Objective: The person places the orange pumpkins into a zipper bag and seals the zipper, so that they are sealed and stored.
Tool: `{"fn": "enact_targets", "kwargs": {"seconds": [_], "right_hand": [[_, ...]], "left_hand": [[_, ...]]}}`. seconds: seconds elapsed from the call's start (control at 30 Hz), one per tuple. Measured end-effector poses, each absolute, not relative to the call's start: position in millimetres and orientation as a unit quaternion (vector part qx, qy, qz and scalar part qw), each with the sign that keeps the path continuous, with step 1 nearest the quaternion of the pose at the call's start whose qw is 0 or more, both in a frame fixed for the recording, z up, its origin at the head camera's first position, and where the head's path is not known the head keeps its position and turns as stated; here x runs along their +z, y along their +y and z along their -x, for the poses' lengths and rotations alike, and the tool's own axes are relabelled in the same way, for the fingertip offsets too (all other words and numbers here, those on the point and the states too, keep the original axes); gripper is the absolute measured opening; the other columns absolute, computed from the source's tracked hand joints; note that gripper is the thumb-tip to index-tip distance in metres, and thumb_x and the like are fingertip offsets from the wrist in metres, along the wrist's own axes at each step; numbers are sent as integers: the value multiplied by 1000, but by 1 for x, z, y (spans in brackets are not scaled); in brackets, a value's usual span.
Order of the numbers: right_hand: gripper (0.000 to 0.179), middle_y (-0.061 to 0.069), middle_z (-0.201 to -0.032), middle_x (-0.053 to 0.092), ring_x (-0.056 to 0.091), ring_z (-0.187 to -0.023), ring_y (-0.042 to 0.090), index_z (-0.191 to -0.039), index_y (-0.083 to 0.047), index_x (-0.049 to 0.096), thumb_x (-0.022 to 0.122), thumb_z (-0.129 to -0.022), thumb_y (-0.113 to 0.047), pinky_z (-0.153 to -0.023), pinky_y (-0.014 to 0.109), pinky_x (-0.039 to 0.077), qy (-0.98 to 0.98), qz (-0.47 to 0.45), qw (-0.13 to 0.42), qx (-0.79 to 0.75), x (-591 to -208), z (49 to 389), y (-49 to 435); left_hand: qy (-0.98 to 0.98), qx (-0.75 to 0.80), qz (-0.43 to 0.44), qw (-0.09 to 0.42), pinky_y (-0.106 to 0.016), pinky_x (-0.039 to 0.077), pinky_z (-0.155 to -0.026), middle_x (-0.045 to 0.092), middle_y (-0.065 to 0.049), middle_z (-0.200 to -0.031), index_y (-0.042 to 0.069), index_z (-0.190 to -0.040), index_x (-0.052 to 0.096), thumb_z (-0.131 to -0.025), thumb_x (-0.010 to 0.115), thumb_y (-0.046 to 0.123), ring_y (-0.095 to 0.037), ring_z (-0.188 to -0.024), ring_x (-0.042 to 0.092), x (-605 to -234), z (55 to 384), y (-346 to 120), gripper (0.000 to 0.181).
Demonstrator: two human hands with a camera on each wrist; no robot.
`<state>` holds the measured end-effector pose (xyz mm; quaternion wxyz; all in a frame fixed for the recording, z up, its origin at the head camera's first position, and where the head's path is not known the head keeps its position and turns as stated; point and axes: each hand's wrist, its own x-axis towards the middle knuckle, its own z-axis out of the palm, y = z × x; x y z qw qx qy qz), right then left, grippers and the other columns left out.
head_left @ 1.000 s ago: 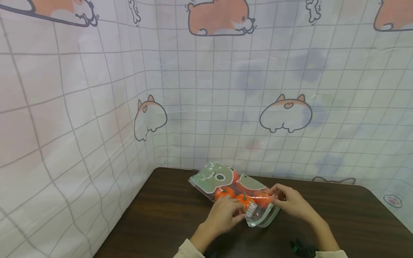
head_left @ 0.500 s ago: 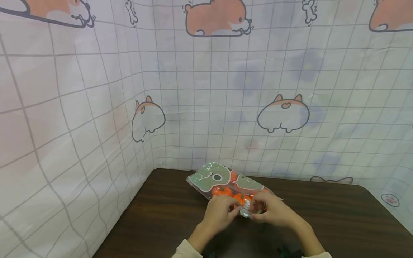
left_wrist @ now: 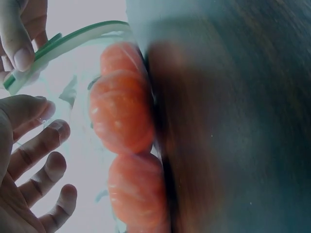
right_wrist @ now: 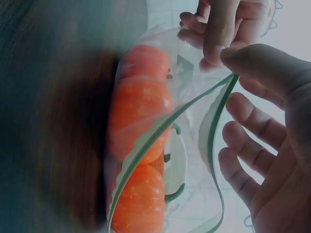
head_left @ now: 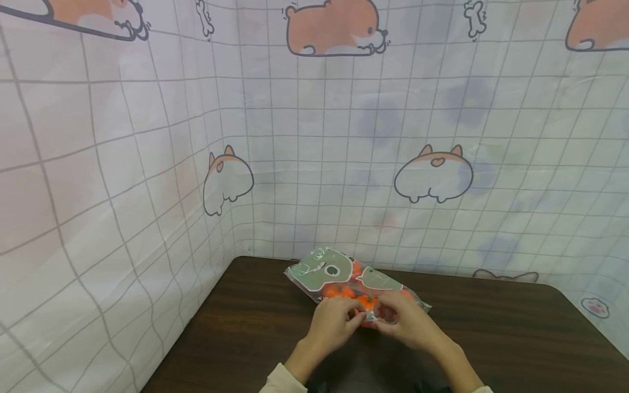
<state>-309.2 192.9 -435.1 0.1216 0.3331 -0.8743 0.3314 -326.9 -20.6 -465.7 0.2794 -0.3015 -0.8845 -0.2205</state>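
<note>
A clear plastic zip bag (head_left: 314, 270) with green animal-face prints lies slanted on the dark table, holding several small orange pumpkins (left_wrist: 121, 111). My left hand (head_left: 334, 319) is at the bag's near end, thumb and index finger pinching its plastic; the other fingers are spread in the left wrist view. Close beside it, my right hand (head_left: 405, 322) pinches the green zip strip (right_wrist: 146, 145) at a corner between thumb and index finger. In the right wrist view the strip's two edges run apart from that corner. The hands mostly hide this end in the head view.
The dark wooden table (head_left: 491, 327) reaches back to a white gridded curtain (head_left: 324, 180) with cartoon dogs. Another side of that curtain stands along the table's left.
My right hand has moved left from the bag's right side to beside my left hand. The green-edged end, in sight one second ago, is now behind the hands. My left hand has barely moved.
</note>
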Motion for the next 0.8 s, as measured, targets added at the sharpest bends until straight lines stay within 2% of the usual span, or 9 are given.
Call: {"fn": "enact_targets", "kwargs": {"seconds": [0.2, 0.43, 0.57, 0.8], "right_hand": [[12, -13, -82, 62, 57, -75, 3, -87, -23, 66, 76, -92, -20, -67, 25, 51, -875, -318, 119, 346, -435, 313, 201], [10, -11, -85, 63, 59, -77, 4, -91, -20, 65, 73, -95, -24, -67, 26, 52, -867, -327, 104, 362, -437, 315, 209], [9, -10, -86, 64, 60, -78, 4, -92, -18, 65, 73, -95, -23, -70, 27, 53, -863, -332, 98, 368, -438, 315, 209], [12, -11, -84, 63, 59, -78, 3, -90, -22, 63, 73, -95, -24, -71, 27, 51, -866, -328, 95, 364, -436, 315, 207]], "left_hand": [[-889, -221, 307, 256, -17, 37, -64, 63, 19, -68, 29, -86, 77, -91, 76, 34, 6, -63, 51, -464, 328, -24, 7], [-888, -200, 323, 258, -21, 40, -72, 66, 20, -73, 29, -89, 77, -91, 74, 37, 2, -73, 56, -461, 327, -27, 9], [-888, -185, 329, 263, -20, 37, -70, 66, 20, -74, 29, -92, 78, -91, 74, 38, 1, -73, 53, -460, 327, -31, 10], [-892, -167, 331, 259, -18, 35, -68, 65, 19, -76, 29, -94, 78, -91, 74, 40, 1, -72, 52, -457, 328, -33, 12]]}}
